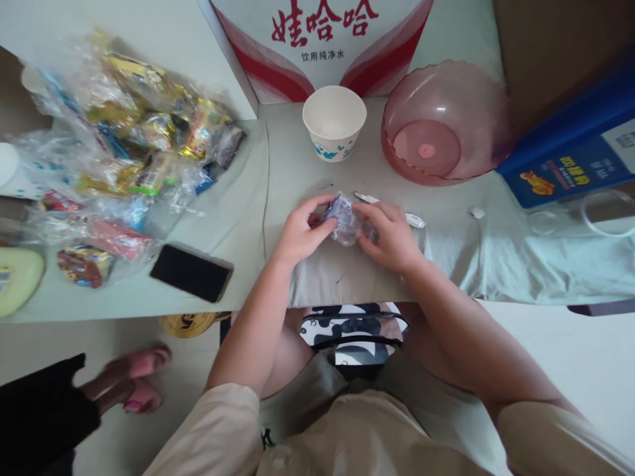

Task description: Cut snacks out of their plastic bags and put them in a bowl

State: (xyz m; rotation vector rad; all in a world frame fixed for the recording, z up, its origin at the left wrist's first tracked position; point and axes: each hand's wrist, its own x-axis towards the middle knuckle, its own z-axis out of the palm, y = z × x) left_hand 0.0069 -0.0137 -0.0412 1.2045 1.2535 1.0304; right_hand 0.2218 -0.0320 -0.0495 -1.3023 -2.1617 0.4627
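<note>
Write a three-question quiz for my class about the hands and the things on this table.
1. True or false: the left hand and the right hand both hold the packet.
2. Which is nearest the packet? A cup, B phone, C blue box.
3. Fill in: the bowl beside the cup is coloured ___.
Key: 1 true; 2 A; 3 pink.

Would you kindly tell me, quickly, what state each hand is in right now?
Left hand: closed, gripping the small purplish wrapped packet from its left side.
Right hand: closed, gripping the same packet from its right side.
</note>
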